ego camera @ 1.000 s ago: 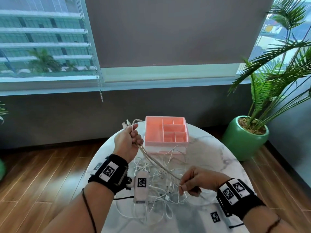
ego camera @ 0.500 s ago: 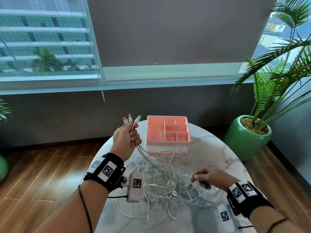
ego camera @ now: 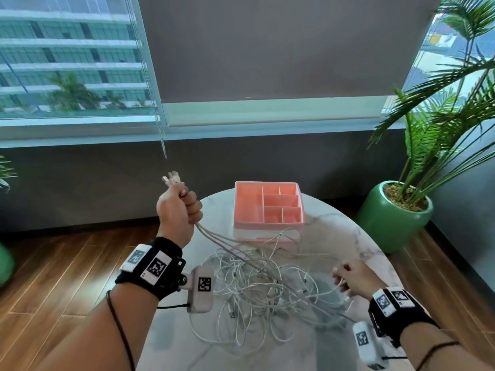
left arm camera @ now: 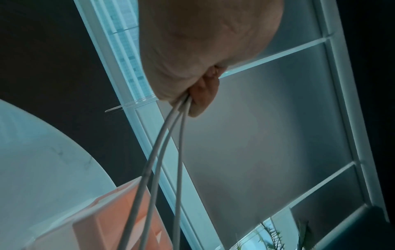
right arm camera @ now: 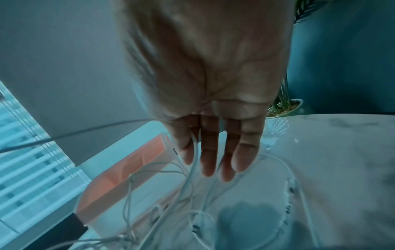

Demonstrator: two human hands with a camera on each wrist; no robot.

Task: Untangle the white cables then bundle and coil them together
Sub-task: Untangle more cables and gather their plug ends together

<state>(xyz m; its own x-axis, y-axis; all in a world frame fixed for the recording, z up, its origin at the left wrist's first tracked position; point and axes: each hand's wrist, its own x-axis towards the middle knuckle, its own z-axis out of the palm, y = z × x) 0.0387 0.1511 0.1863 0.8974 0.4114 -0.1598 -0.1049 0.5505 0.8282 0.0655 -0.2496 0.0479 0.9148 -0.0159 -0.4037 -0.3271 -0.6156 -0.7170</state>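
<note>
A tangle of white cables (ego camera: 257, 287) lies on the round marble table (ego camera: 348, 236). My left hand (ego camera: 184, 207) is raised above the table's left edge and grips three cable ends in a fist. Their plugs (ego camera: 172, 179) stick out above the fist. The three held strands (left arm camera: 166, 152) run taut from the fist down into the tangle. My right hand (ego camera: 347, 275) hovers low at the tangle's right side. Its fingers (right arm camera: 208, 152) are straight, and one strand (right arm camera: 193, 162) passes between two of them.
A pink compartment organizer (ego camera: 267, 223) stands at the back of the table, touching the tangle's far loops. A green pot (ego camera: 393, 218) with a palm stands on the wooden floor to the right. A window wall is behind.
My left hand has risen with the cable ends, drawing the strands taut. My right hand has slid right along a strand, out of the pile, and its pinch has loosened into straight fingers.
</note>
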